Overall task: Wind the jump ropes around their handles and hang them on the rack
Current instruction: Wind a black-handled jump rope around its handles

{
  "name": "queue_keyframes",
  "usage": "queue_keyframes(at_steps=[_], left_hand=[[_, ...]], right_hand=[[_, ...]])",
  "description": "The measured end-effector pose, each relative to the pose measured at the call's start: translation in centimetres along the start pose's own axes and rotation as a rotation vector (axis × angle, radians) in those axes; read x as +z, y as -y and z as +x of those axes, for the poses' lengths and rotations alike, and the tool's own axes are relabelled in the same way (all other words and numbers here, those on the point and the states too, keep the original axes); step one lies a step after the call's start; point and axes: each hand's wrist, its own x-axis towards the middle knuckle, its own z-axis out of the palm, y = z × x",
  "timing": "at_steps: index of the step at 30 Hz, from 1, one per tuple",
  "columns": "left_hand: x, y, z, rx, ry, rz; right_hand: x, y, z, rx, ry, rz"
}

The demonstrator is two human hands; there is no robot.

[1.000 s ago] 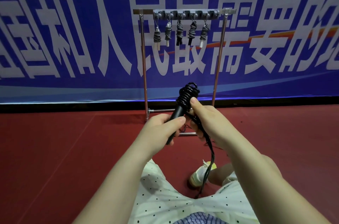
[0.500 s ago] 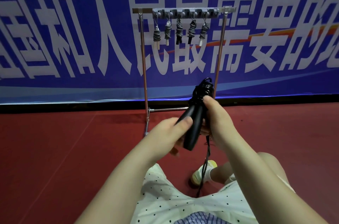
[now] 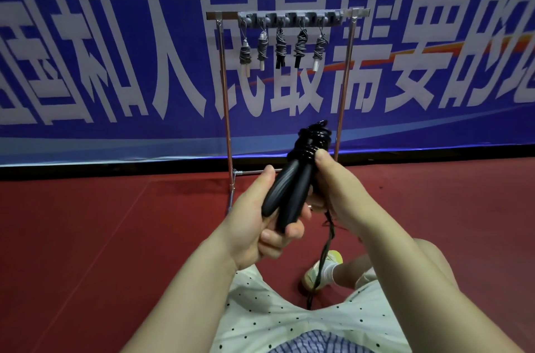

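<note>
A black jump rope (image 3: 292,187) has its two handles side by side, with cord coiled round their upper ends. My left hand (image 3: 254,219) grips the lower ends of the handles. My right hand (image 3: 335,193) pinches the cord at the coil, thumb on top. The loose tail of the cord (image 3: 324,254) hangs down from that hand toward my lap. Behind stands a metal rack (image 3: 225,98) whose top hook bar (image 3: 289,18) carries several wound ropes (image 3: 280,47).
The rack stands on red floor (image 3: 101,237) in front of a blue banner (image 3: 115,63) with large white characters. My foot in a yellow-white shoe (image 3: 324,270) lies below my right hand. My spotted garment (image 3: 275,318) fills the bottom.
The handles have swung more upright and nearer the camera. My left hand's fingers now wrap under their lower ends. The coil at the top is a little thicker.
</note>
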Motion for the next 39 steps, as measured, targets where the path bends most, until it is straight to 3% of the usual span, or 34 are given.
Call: queue_keyframes(at_steps=[4, 14, 27, 31, 34, 39], left_hand=[[-0.5, 0.1, 0.3, 0.021, -0.160, 0.152], [-0.2, 0.2, 0.5, 0.149, -0.413, 0.509], [-1.4, 0.0, 0.9, 0.219, -0.649, 1.005], [-2.0, -0.3, 0.8, 0.255, -0.705, 1.045], [-1.9, -0.3, 0.8, 0.284, -0.694, 0.974], [-1.4, -0.3, 0.4, 0.312, -0.682, 0.886]], right_hand=[[-0.5, 0.5, -0.3, 0.046, 0.028, -0.213], [-0.7, 0.6, -0.4, 0.116, -0.044, -0.357], [0.0, -0.2, -0.3, 0.173, -0.094, -0.382], [0.0, -0.6, -0.3, 0.215, -0.065, -0.335], [0.2, -0.5, -0.3, 0.210, -0.068, -0.185], [0.2, -0.4, -0.2, 0.137, -0.088, -0.155]])
